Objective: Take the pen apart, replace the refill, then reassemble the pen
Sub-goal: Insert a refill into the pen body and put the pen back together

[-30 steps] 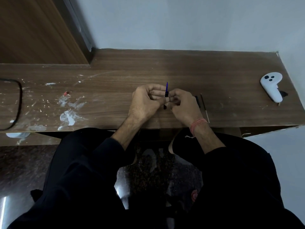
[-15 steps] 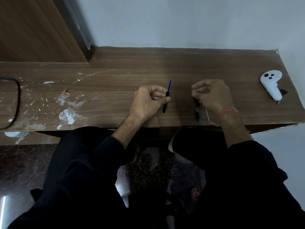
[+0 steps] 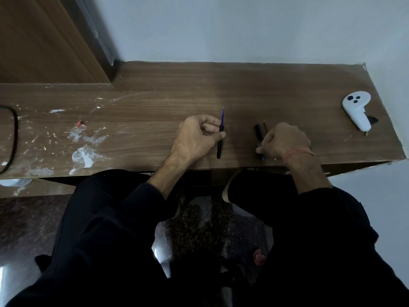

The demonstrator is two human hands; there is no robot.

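Barrel (image 3: 220,141) with blue refill (image 3: 222,115) pinched in left hand (image 3: 195,137); no legible markings.

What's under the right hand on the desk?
Past the right hand, a black pen piece and a thin stick lie on the desk; a small blue piece shows at its fingertips. What the palm covers can't be seen.

head cam | looks forward-down | close over desk (image 3: 155,103) front edge | single view
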